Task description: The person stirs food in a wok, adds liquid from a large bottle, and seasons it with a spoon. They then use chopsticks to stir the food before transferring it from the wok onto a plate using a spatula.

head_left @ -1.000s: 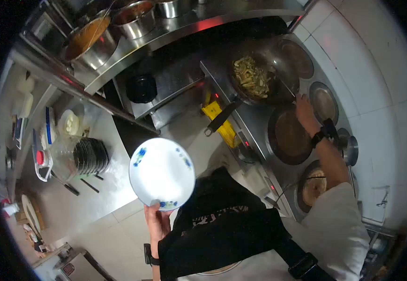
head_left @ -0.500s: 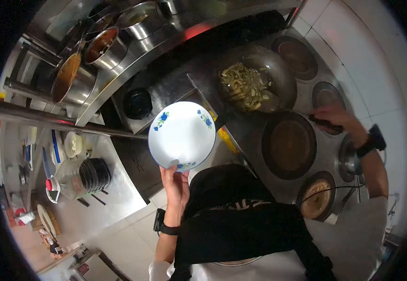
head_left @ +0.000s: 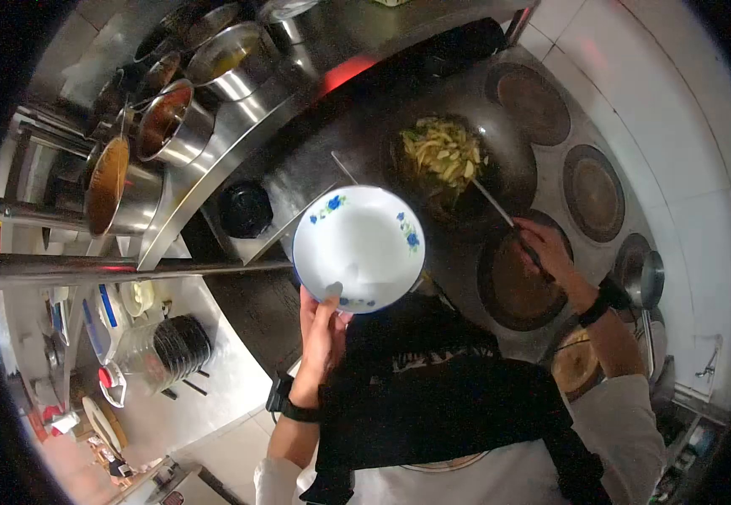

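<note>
My left hand grips the near rim of a white dish with blue flowers, its thumb over the edge. The dish is tilted, its bare inside facing me. Closed round the dark grip of a long-handled cooking utensil is my right hand. That utensil's metal shaft reaches into a large dark wok, and its head is hidden at the food. Sliced, yellow-green food lies heaped in the wok, beyond the dish and to its right.
Several metal pots with sauces stand on the raised steel shelf at left. Round dark burner covers surround the wok. A small pan lies at right. A clear jug rests on the steel counter at lower left.
My right hand has moved left and down, bringing the utensil's shaft into clear view at the food. The food is gathered into a tighter heap. The dish has shifted right, nearer the wok.
</note>
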{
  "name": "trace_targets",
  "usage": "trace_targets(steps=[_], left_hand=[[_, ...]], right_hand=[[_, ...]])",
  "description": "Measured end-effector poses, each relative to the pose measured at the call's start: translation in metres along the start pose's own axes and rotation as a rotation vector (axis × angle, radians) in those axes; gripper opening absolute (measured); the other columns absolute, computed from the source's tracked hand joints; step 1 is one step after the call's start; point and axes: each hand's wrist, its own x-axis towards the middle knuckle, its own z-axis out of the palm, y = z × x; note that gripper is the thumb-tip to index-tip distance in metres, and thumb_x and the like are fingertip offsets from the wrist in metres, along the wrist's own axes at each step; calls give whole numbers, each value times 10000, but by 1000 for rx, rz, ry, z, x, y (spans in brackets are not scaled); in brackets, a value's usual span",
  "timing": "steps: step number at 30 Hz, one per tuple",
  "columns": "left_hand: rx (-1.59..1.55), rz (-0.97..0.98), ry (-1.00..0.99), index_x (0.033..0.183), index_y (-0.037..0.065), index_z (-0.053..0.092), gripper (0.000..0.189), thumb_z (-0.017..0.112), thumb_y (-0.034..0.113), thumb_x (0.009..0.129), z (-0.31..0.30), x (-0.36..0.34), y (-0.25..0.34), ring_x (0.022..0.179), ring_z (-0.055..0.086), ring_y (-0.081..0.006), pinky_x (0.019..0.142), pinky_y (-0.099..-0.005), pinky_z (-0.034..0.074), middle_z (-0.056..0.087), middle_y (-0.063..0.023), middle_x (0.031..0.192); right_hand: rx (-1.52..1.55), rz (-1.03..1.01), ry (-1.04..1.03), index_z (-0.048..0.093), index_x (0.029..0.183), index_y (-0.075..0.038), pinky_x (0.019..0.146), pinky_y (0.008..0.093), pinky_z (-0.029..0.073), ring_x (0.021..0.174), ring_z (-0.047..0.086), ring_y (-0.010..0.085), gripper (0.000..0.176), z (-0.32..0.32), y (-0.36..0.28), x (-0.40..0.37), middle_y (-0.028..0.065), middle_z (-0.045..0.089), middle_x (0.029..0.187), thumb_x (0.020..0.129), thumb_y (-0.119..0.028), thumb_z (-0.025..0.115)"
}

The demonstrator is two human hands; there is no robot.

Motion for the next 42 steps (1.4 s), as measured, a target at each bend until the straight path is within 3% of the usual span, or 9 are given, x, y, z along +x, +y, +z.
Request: trace_targets(steps=[11,19,24,28,31,33,37,39,42], left_hand=[[-103,-6,-198,1317,107,236,535,454,11,838,18,24,17,1076,477,-199,860,-344,466,420,-93,1216],[197,-60,-117,1269,142,288,509,513,66,819,52,62,13,964,503,-170,771,-297,455,479,-65,1120],[102,-89,-221,1214,117,306,462,550,79,824,74,97,-12,1060,475,-187,867,-363,427,482,-85,1137],[32,-9,-308,1201,180,355,443,539,76,812,89,119,-32,1018,496,-179,810,-315,474,478,-26,1125],[23,-8,-342,1224,193,341,470,537,74,814,94,115,-29,1030,491,-171,828,-327,466,478,-19,1131],[25,-23,-336,1236,188,332,483,539,75,814,92,114,-28,1033,491,-171,832,-330,464,477,-23,1137],[-5,-62,-352,1251,162,321,497,547,79,816,86,121,-32,1030,491,-171,827,-328,465,472,-26,1153],[-7,-86,-353,1249,157,324,494,551,81,816,86,123,-34,1033,489,-171,830,-325,462,472,-24,1152],[-40,-105,-387,1245,152,332,487,554,86,816,85,129,-37,1036,486,-171,827,-319,462,472,-20,1153]], right_hand=[[31,6,160,460,1207,-3,333,194,349,400,418,56,349,-24,-26,-34,37,543,681,914,-190,432],[-76,-14,181,471,1189,10,339,188,349,410,434,54,333,-30,-84,-63,41,541,674,916,-174,420],[-208,20,192,483,1179,0,381,186,346,438,417,48,307,-14,-111,-80,24,507,645,902,-106,404],[-283,99,141,483,1186,-17,412,167,333,481,421,36,311,5,-120,-85,16,515,700,887,-73,418],[-471,-76,173,485,1191,-37,477,195,368,553,471,94,339,11,-111,-84,55,514,756,853,-28,457],[-797,-437,249,486,1186,-40,541,246,394,635,498,182,376,14,-113,-83,107,472,792,813,12,490],[-1013,-322,331,487,1183,-49,598,291,412,681,496,260,394,20,-111,-96,142,435,816,794,8,511],[-1130,-184,323,430,1237,-154,639,429,479,759,559,335,403,23,-115,-101,148,491,969,840,-131,494],[-1224,-79,334,431,1234,-170,621,432,478,741,560,330,424,33,-129,-106,131,481,928,820,-127,512]])
